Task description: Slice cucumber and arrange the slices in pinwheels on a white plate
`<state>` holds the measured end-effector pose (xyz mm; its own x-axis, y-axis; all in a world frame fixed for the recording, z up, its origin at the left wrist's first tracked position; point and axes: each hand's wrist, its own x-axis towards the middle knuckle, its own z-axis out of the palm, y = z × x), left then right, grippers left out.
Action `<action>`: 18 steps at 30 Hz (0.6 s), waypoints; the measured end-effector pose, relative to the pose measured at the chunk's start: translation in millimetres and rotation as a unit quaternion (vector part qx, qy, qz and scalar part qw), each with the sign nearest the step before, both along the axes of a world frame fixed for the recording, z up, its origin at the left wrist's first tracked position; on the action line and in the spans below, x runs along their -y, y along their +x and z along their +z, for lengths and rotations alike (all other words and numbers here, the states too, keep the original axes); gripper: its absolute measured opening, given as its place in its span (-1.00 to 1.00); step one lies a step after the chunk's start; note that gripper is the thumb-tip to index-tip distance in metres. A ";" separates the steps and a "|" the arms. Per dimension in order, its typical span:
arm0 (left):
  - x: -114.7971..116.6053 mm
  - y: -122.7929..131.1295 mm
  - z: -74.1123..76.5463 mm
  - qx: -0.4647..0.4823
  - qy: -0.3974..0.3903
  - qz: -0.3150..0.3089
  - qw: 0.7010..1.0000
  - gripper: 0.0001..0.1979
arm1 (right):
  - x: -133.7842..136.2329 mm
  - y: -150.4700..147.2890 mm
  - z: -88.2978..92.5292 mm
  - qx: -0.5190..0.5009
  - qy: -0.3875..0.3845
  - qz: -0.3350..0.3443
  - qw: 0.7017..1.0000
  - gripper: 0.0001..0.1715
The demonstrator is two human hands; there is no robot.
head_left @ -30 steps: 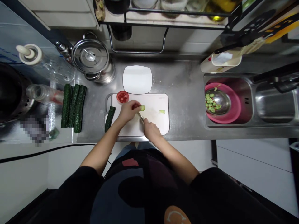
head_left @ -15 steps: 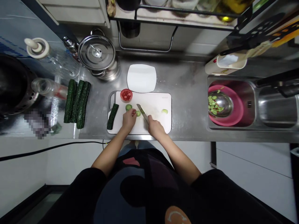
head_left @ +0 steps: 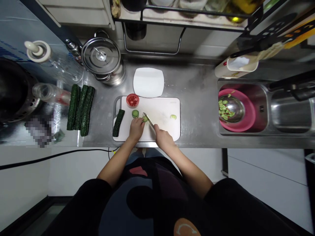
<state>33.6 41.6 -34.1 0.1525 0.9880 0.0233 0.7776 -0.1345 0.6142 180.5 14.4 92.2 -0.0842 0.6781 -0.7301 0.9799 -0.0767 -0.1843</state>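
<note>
On the white cutting board (head_left: 162,131), my left hand (head_left: 136,128) pinches a pale green cucumber slice (head_left: 145,119). My right hand (head_left: 163,137) is closed round the handle of a knife (head_left: 149,120), whose blade lies right beside that slice. Just beyond my left fingers sits a short stack of cucumber slices (head_left: 135,113). Further left, a length of dark green cucumber (head_left: 118,123) rests on the board. A small red bowl (head_left: 132,100) with red pieces in it stands at the board's far edge. One thin slice (head_left: 173,117) lies toward the right end.
Behind the board is a white plate (head_left: 148,82). Several whole cucumbers (head_left: 80,109) lie on the counter to the left, near a lidded steel pot (head_left: 101,57). In the sink at right, a pink basin (head_left: 249,123) holds a metal bowl (head_left: 238,111) with green pieces.
The knife blade has come left, up against the slice at my left fingers. My left hand has shifted very slightly; the other things stay where they were.
</note>
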 end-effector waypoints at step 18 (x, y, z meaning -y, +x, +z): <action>1.9 0.5 -4.5 0.003 0.026 0.002 1.000 -0.82 | 19.2 0.4 2.1 0.017 -0.009 0.018 1.000 -0.36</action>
